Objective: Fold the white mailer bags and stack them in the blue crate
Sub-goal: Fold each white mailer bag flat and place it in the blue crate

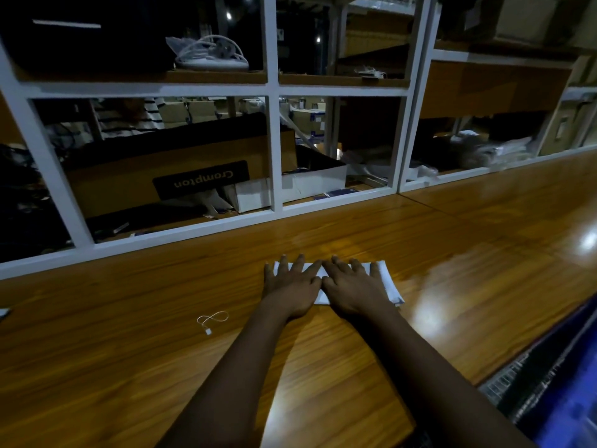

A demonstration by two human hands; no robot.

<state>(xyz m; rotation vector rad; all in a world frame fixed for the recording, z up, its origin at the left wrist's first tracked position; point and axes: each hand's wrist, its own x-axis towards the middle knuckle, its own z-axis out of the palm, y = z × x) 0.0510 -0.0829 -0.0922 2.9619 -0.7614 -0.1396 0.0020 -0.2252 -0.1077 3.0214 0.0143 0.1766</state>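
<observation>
Now, your left hand [290,286] and right hand [352,286] side by side, flat, fingers straight and spread, pressing the folded white mailer bag [389,282] onto the wooden table [161,350]; blue crate [568,383] at lower right (only partly in view); looped white string [211,320] left of your wrists.

glossy wooden table [452,240], smooth white plastic mailer bag [389,281]

Shelf frame [181,231] blocks far side; tabletop [484,240] bare toward blue crate [568,392].
</observation>
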